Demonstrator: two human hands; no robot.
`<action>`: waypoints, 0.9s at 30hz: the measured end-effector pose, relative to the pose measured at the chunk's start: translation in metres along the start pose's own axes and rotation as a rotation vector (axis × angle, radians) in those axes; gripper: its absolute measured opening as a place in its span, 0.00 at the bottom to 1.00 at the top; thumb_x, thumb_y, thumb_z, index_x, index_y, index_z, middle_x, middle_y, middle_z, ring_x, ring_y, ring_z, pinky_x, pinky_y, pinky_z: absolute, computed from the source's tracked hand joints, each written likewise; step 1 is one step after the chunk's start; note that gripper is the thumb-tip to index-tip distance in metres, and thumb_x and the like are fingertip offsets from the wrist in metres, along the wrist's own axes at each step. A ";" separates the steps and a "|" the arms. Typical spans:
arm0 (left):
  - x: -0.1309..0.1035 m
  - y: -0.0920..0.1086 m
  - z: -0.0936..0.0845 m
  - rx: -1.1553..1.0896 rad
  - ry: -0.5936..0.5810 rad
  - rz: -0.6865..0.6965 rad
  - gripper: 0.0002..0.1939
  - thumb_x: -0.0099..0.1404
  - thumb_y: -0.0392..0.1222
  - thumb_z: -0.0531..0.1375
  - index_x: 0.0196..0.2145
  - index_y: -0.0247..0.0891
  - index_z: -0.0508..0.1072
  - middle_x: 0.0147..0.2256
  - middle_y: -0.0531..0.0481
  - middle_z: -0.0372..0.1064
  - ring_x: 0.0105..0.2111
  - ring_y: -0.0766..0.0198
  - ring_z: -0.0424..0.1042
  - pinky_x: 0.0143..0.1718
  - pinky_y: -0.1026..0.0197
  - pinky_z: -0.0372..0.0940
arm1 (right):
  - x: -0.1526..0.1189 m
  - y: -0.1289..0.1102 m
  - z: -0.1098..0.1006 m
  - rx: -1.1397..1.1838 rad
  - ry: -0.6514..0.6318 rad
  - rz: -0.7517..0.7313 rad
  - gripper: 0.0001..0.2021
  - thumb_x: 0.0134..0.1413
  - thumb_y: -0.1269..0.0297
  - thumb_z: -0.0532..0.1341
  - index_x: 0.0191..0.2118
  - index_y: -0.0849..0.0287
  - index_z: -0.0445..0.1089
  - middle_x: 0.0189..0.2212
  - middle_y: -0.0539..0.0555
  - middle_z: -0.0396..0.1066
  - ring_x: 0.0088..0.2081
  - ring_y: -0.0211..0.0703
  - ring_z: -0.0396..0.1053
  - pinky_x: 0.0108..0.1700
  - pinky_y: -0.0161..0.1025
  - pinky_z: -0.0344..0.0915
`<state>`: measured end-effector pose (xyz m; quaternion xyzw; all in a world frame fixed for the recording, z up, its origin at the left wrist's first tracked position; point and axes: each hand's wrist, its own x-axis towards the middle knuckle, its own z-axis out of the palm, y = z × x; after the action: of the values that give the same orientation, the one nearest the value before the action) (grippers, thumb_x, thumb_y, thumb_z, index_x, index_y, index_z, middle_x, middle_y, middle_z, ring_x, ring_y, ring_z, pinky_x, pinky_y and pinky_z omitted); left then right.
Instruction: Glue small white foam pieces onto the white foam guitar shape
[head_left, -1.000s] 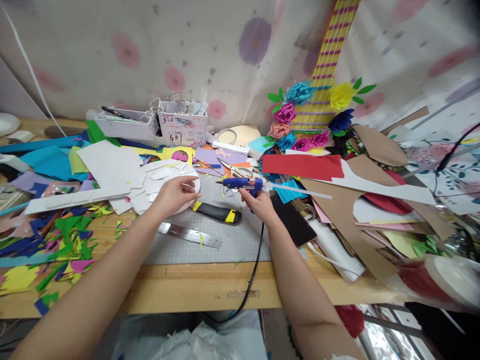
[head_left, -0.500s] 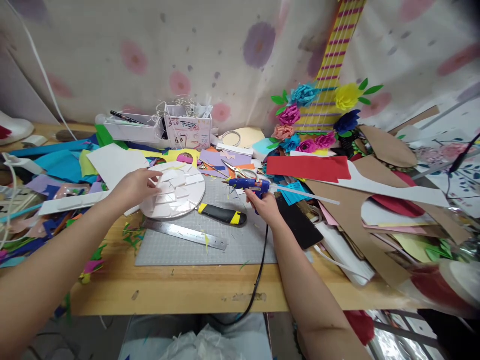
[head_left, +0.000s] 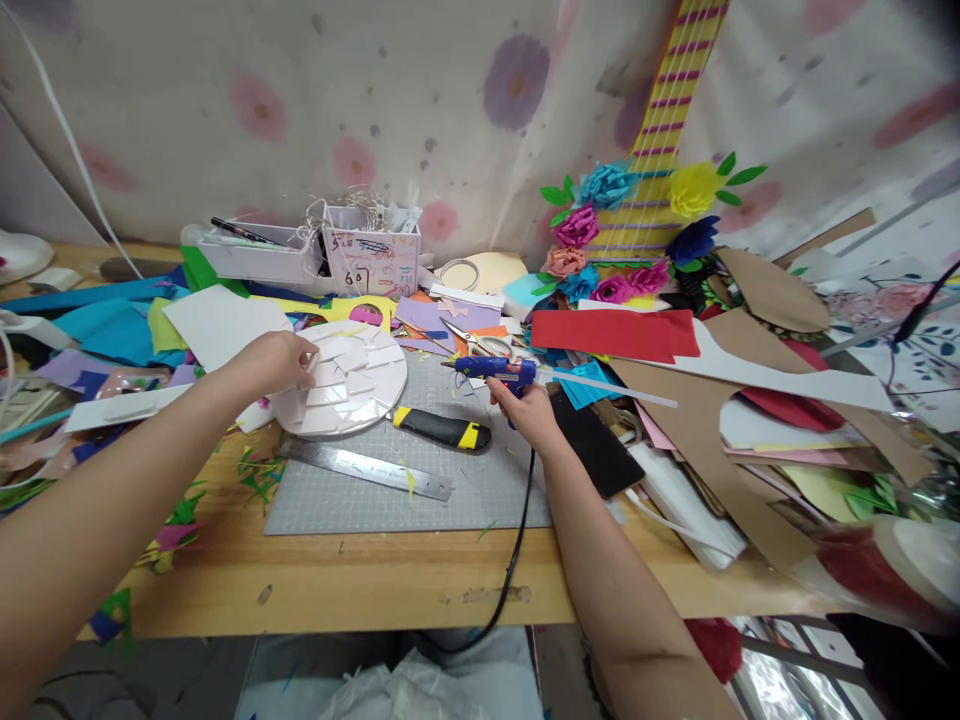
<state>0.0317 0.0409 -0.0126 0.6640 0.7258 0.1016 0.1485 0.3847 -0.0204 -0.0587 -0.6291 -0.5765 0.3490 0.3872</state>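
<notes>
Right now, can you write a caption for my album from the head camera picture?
Right hand holds a blue glue gun beside a white disc.

The disc (head_left: pixel 349 385) lies partly on the mat (head_left: pixel 495 490), at its left; right of it, on the mat, is the cutter (head_left: pixel 441 428). Before both lies the ruler (head_left: pixel 375 472). The scissors (head_left: pixel 480 342) lie behind the cutter. The phone (head_left: pixel 598 445) overlaps the mat's right side. At the back of the worktop (head_left: pixel 337 590) stands the box (head_left: pixel 373 262).

Yellow toy-like guitar neck (head_left: pixel 670 110) with purple bands, above paper flowers (head_left: pixel 576 228) before a floral curtain (head_left: pixel 420 110).
</notes>
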 end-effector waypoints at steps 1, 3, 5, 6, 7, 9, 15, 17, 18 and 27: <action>0.000 0.003 -0.001 0.084 -0.055 -0.007 0.14 0.38 0.35 0.68 0.28 0.39 0.78 0.22 0.53 0.69 0.26 0.59 0.67 0.30 0.63 0.54 | 0.000 -0.001 0.000 0.001 0.002 0.005 0.24 0.44 0.39 0.59 0.19 0.59 0.66 0.14 0.49 0.61 0.19 0.37 0.59 0.26 0.36 0.56; -0.001 0.007 -0.003 0.217 -0.132 -0.003 0.16 0.43 0.37 0.67 0.34 0.37 0.78 0.26 0.53 0.71 0.26 0.62 0.66 0.30 0.64 0.54 | -0.001 -0.002 0.000 0.006 0.004 0.010 0.24 0.43 0.39 0.59 0.19 0.59 0.66 0.14 0.49 0.61 0.19 0.37 0.59 0.26 0.36 0.56; -0.001 0.009 -0.003 0.240 -0.133 0.008 0.17 0.45 0.38 0.67 0.36 0.36 0.77 0.27 0.54 0.72 0.26 0.64 0.65 0.29 0.65 0.55 | -0.001 -0.002 0.000 0.014 0.006 0.009 0.25 0.44 0.39 0.59 0.19 0.59 0.66 0.14 0.49 0.61 0.19 0.37 0.59 0.26 0.36 0.56; 0.000 0.009 -0.003 0.240 -0.135 0.003 0.17 0.45 0.38 0.67 0.37 0.36 0.77 0.27 0.54 0.72 0.26 0.64 0.65 0.29 0.65 0.55 | -0.001 -0.003 0.000 0.016 0.008 0.005 0.25 0.44 0.39 0.59 0.19 0.59 0.66 0.14 0.49 0.61 0.19 0.37 0.60 0.25 0.36 0.56; 0.000 0.009 -0.003 0.236 -0.135 -0.008 0.18 0.45 0.38 0.67 0.37 0.36 0.76 0.28 0.54 0.72 0.27 0.64 0.66 0.29 0.66 0.55 | -0.001 -0.003 0.000 0.018 0.011 0.001 0.25 0.44 0.39 0.59 0.19 0.59 0.67 0.14 0.49 0.61 0.19 0.37 0.60 0.25 0.36 0.57; 0.000 0.009 -0.003 0.230 -0.133 -0.024 0.21 0.44 0.39 0.68 0.39 0.36 0.76 0.28 0.55 0.73 0.27 0.64 0.67 0.29 0.66 0.55 | -0.001 -0.003 -0.001 0.020 0.014 -0.005 0.25 0.44 0.39 0.59 0.19 0.59 0.67 0.14 0.49 0.61 0.20 0.37 0.60 0.25 0.36 0.57; -0.008 0.011 -0.011 0.166 -0.120 -0.022 0.24 0.48 0.44 0.67 0.45 0.37 0.74 0.36 0.51 0.75 0.30 0.63 0.68 0.30 0.66 0.56 | 0.000 -0.001 -0.001 0.030 0.012 -0.008 0.24 0.45 0.40 0.59 0.19 0.60 0.67 0.14 0.49 0.61 0.19 0.37 0.59 0.24 0.35 0.56; -0.011 0.011 -0.015 0.158 -0.075 -0.034 0.19 0.54 0.42 0.63 0.44 0.38 0.74 0.37 0.51 0.75 0.30 0.64 0.67 0.30 0.66 0.55 | 0.001 0.000 -0.001 0.036 0.016 -0.009 0.24 0.45 0.40 0.59 0.19 0.59 0.67 0.14 0.49 0.61 0.19 0.37 0.59 0.23 0.35 0.56; -0.012 0.011 -0.017 0.158 -0.051 -0.037 0.16 0.56 0.41 0.61 0.43 0.38 0.75 0.38 0.52 0.75 0.30 0.64 0.67 0.30 0.66 0.55 | 0.001 0.000 -0.001 0.039 0.017 -0.009 0.24 0.45 0.40 0.59 0.19 0.59 0.67 0.14 0.49 0.61 0.19 0.36 0.59 0.23 0.35 0.56; -0.013 0.010 -0.008 0.139 -0.044 -0.049 0.11 0.54 0.40 0.60 0.36 0.38 0.75 0.38 0.51 0.72 0.30 0.64 0.64 0.29 0.64 0.53 | 0.001 0.001 0.000 0.035 0.012 0.000 0.24 0.45 0.40 0.59 0.19 0.59 0.67 0.14 0.49 0.61 0.18 0.36 0.59 0.24 0.36 0.56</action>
<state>0.0391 0.0293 -0.0005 0.6568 0.7436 0.0328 0.1204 0.3853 -0.0191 -0.0595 -0.6242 -0.5681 0.3554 0.4016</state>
